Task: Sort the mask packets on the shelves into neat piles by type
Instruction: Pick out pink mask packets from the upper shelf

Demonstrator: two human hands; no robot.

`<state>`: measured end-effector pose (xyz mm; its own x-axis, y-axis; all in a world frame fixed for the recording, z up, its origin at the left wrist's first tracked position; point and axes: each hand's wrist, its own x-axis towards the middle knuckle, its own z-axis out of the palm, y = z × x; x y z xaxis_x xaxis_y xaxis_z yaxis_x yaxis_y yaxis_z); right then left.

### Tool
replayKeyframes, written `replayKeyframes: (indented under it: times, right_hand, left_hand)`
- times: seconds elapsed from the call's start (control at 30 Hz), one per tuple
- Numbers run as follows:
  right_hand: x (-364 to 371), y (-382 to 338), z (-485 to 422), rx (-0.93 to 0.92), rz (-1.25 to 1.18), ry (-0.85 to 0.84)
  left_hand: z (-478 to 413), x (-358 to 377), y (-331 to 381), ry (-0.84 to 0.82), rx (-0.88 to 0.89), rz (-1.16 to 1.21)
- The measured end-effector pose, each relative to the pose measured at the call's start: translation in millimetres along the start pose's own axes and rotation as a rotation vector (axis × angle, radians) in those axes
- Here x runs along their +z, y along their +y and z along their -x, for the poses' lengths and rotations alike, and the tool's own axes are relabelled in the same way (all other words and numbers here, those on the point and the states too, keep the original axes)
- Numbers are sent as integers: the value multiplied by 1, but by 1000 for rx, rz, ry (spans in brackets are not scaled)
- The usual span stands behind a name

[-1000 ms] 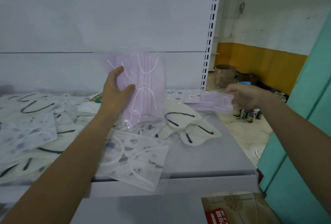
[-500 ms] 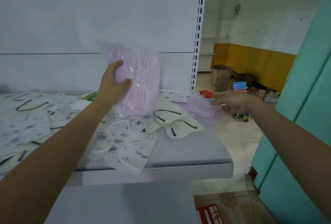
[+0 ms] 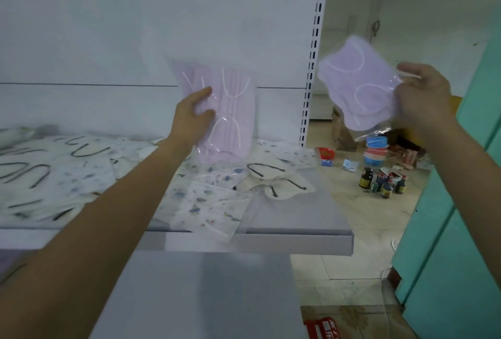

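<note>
Each of the hands, left hand (image 3: 193,119) and right hand (image 3: 423,94), holds a purple mask packet (image 3: 230,111) aloft, while the shelf (image 3: 295,211) remains an unsorted jumble of patterned and white packets (image 3: 211,203), so sorting looks barely begun.

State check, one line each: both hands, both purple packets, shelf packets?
Left hand: gripping a purple mask packet, upright above the shelf.
Right hand: gripping a second purple packet, raised, off the shelf.
Printed packets: loose, unsorted.
Black-strap packets: loose, overlapping.
</note>
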<state>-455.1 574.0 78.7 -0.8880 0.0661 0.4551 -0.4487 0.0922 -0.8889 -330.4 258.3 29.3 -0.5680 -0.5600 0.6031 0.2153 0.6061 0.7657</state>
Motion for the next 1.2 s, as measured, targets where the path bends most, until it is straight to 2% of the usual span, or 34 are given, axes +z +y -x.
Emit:
replayKeyframes:
  times: [0.07,0.2,0.33,0.57,0.7,0.8,0.97,1.07,1.2]
  right_hand:
    - [20,-11,26,9,-112,-44]
    - [83,-20,99,80,-245,-250]
    - [136,-33,178,65,-274,-374]
    - [173,-58,311,-72,-124,-538]
    - [202,-66,399,127,-266,-853]
    - [236,-62,478,82,-206,-1042]
    - [280,-35,597,132,-119,-1295]
    - [295,-11,640,263,-29,-1353]
    - [317,16,664,608,-105,-1354]
  left_hand:
    - [9,-6,3,19,-47,39]
    - [33,-28,15,60,-83,153]
    - [68,-65,25,95,-202,431]
    - [154,-190,6,167,-167,246]
    - [230,-279,-22,149,-209,200]
    - [288,-338,-48,149,-391,329]
    - [378,-409,-98,128,-683,487]
    - [415,-432,-130,161,-774,436]
    - [426,-455,-174,238,-833,542]
